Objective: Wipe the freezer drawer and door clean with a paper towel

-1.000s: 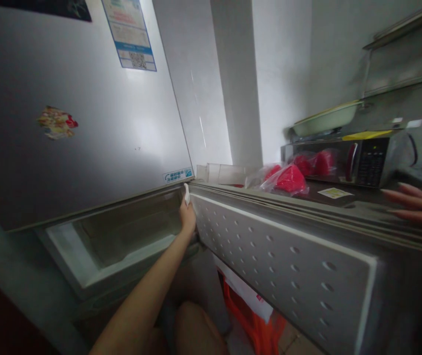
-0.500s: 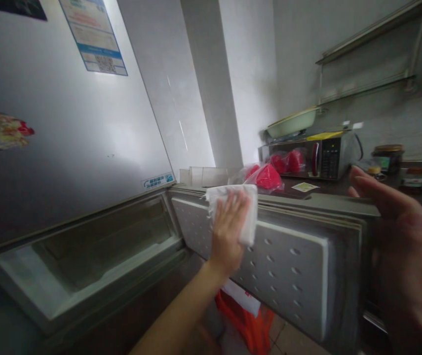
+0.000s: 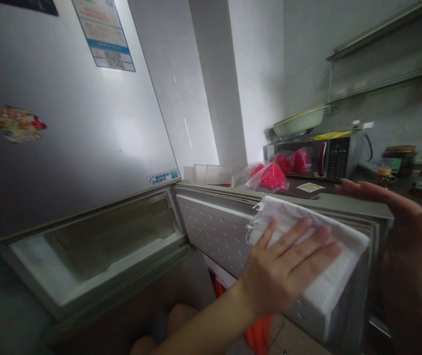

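Note:
My left hand [image 3: 285, 266] lies over a folded white cloth [image 3: 344, 281] with a frayed edge, its fingers spread and pressing the cloth to the inner face of an open freezer door [image 3: 214, 227]. That dimpled inner panel slants across the middle of the view. At the door's outer end is my right hand [image 3: 414, 251], fingers stretched out near the top corner and thumb apart. It is partly blurred, and whether its palm touches the door I cannot tell. To the left gapes the freezer compartment [image 3: 122, 236], with a pale inner lining.
The upper fridge door [image 3: 85, 113] stands shut, with labels and a magnet. Red things in clear plastic [image 3: 270, 177] lie on the counter before a microwave [image 3: 338, 158] with a basin [image 3: 299, 123] on top. Jars [image 3: 399, 160] stand at right. An orange bag [image 3: 258, 335] is below the door.
My left hand has slid the cloth rightward and down along the door panel, toward its outer end. My right hand stays by the door's outer corner. The view has shifted slightly.

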Motion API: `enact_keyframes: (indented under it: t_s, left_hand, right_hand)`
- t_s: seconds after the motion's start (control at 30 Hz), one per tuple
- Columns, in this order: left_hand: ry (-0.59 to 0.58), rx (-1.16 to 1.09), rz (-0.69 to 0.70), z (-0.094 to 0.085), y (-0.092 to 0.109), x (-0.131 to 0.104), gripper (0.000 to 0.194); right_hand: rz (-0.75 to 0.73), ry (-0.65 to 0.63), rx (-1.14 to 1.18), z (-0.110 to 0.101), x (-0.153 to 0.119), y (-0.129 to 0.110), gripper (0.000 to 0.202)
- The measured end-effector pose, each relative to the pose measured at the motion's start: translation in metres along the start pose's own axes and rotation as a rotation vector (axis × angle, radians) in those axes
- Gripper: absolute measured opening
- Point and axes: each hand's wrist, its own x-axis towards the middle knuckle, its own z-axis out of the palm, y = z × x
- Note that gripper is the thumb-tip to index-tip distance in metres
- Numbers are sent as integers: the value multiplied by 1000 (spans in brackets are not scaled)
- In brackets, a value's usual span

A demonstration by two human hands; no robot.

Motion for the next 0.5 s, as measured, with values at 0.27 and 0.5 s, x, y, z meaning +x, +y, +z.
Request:
enact_keyframes:
  t_s: [0.27, 0.5]
  left_hand:
    - [131, -207, -485, 1, -78, -86, 62]
    - [407, -336, -1038, -6, -189, -138, 67]
  right_hand:
    - [147, 72, -36, 2, -2, -6, 44]
    - [164, 78, -77, 4, -5, -13, 43]
